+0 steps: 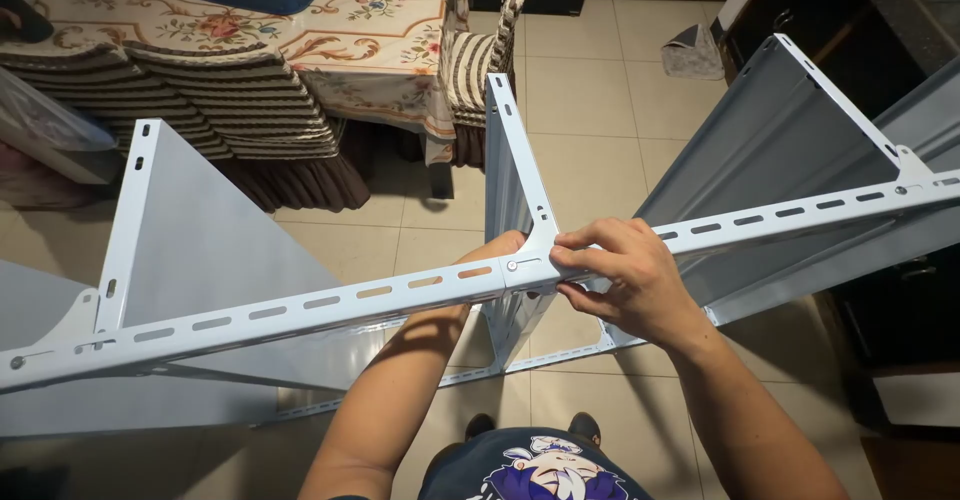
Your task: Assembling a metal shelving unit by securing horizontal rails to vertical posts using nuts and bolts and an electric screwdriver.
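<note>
Slotted white upright (300, 310) of a metal shelving rack runs across the view above the tiled floor (590, 100). Right hand (625, 275) pinches it at the middle shelf (515, 190) joint; left hand (500, 252) reaches from beneath, its grip hidden behind the rail, so I cannot tell.

The floor (590, 110) under me is made of big pale square tiles. My white metal shelf frame (520, 340) stands right on it. A table with a flowery cloth (370, 50) stands on the floor too, at the far side. A small grey rag (692, 52) lies on the tiles. I see my two dark shoes (530, 426) on the floor.
</note>
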